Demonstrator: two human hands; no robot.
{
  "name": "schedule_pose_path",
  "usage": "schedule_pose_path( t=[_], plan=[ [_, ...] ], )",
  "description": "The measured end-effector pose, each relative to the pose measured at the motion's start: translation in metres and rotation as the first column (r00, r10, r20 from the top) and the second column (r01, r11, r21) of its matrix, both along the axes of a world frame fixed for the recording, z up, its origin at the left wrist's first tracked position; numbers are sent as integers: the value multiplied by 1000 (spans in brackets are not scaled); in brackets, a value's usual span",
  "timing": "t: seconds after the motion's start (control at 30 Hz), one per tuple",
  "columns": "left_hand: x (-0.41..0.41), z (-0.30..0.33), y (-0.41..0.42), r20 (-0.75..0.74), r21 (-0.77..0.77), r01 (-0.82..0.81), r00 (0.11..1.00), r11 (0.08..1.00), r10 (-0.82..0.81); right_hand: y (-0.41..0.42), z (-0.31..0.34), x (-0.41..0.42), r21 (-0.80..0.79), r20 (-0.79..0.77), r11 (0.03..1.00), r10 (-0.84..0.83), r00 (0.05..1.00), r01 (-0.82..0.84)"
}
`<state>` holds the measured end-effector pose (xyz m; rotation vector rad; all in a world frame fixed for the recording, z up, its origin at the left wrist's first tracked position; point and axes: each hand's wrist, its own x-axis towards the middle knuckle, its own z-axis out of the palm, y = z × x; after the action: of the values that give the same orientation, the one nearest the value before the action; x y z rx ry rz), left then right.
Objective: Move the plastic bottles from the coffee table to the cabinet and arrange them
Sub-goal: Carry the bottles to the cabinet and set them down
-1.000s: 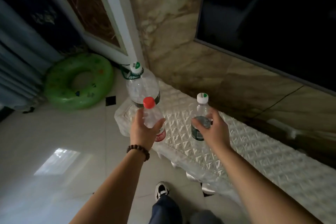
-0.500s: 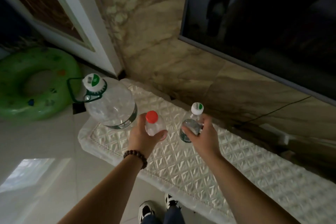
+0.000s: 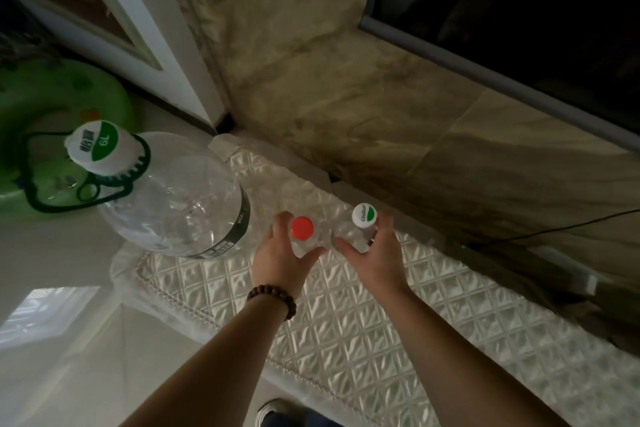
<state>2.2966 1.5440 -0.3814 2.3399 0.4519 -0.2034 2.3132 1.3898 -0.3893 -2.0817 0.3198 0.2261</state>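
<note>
Two small bottles are sitting upright on the quilted cover of the cabinet (image 3: 363, 340), and we are looking down on their caps. The cabinet top is running along the marbled wall (image 3: 346, 97), its left end rounding off just past the big jug, its near edge falling to the pale floor (image 3: 62, 357) where a shoe (image 3: 273, 412) is showing. To the right, the cover is lying bare and giving open room.

We are wrapping our left hand (image 3: 282, 260) around the red-capped bottle (image 3: 302, 228), thumb and fingers curling on both sides of its clear body. Our right hand (image 3: 372, 260) is grasping the white-capped bottle (image 3: 364, 215) the same way. The two bottles are standing just beside each other, the white-capped one nearer the wall. A bead bracelet (image 3: 273, 298) is circling the left wrist.

Just to the left, the large 6L jug (image 3: 180, 208) with its green handle is crowding the cabinet's end, near the left hand. A green swim ring (image 3: 69, 97) is lying on the floor beyond it, beside the white door frame (image 3: 152, 28). A dark screen (image 3: 519, 28) is hanging on the wall above.
</note>
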Motion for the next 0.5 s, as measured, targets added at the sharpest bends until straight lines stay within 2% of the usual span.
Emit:
schedule_pose_path(
  t=[0.27, 0.5],
  plan=[
    [-3, -8, 3, 54, 42, 20, 998, 999, -22, 0, -6, 1, -36, -20, 999, 32, 999, -32],
    [-10, 6, 1, 28, 59, 19, 999, 998, -21, -6, 10, -2, -77, -73, 992, 91, 993, -97]
  ],
)
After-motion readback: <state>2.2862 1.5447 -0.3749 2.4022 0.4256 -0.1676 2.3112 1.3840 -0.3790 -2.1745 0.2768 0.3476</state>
